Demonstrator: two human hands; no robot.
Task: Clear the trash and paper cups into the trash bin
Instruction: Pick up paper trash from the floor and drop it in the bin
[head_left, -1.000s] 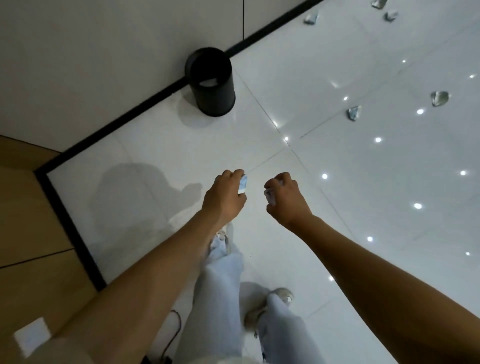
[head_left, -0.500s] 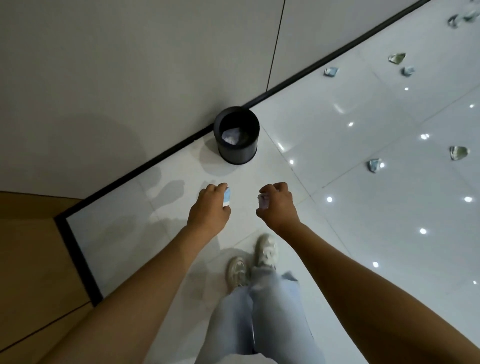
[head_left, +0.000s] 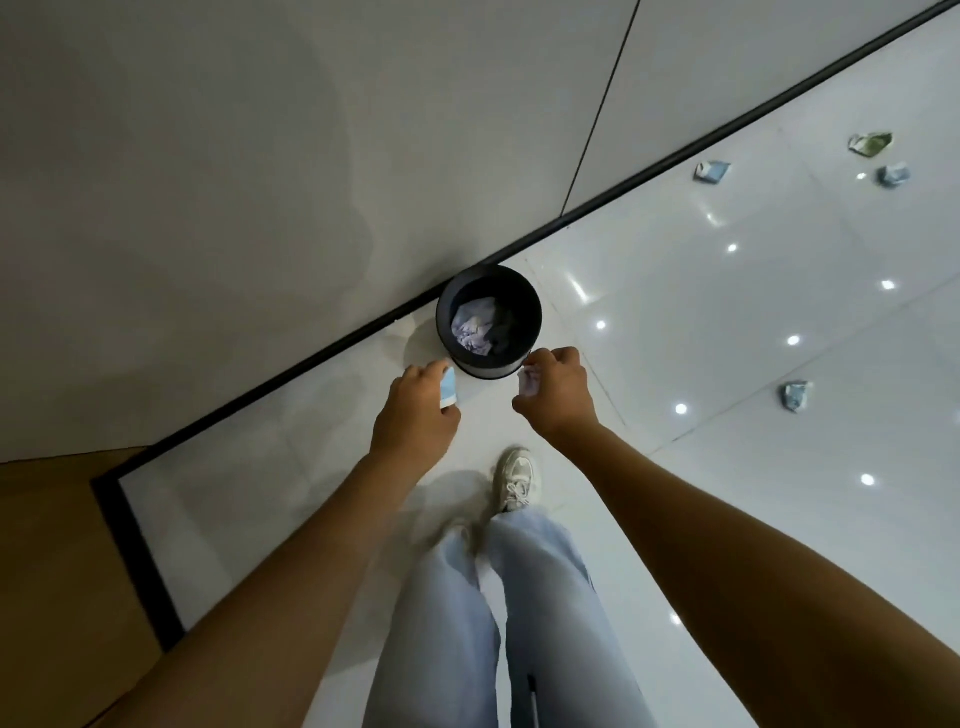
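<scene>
Hands reach forward over glossy white floor tiles (head_left: 675, 322) toward a round black trash bin (head_left: 527, 332) that stands against the dark baseboard of a pale wall (head_left: 260, 182). The left hand (head_left: 415, 415) has its fingers curled round a crumpled blue-and-white paper piece (head_left: 449, 388), held just beside the bin's near rim. The right hand (head_left: 558, 397) pinches a small crumpled white scrap (head_left: 527, 380), also near the rim. Crumpled pale paper (head_left: 471, 326) already lies inside the bin. Four more crumpled bits lie well apart on the tiles to the right: a blue one (head_left: 710, 171), a greenish one (head_left: 871, 144), a small bluish one (head_left: 893, 175) and another (head_left: 795, 396). One white sneaker (head_left: 514, 480) steps forward below light blue trousers (head_left: 519, 623).
</scene>
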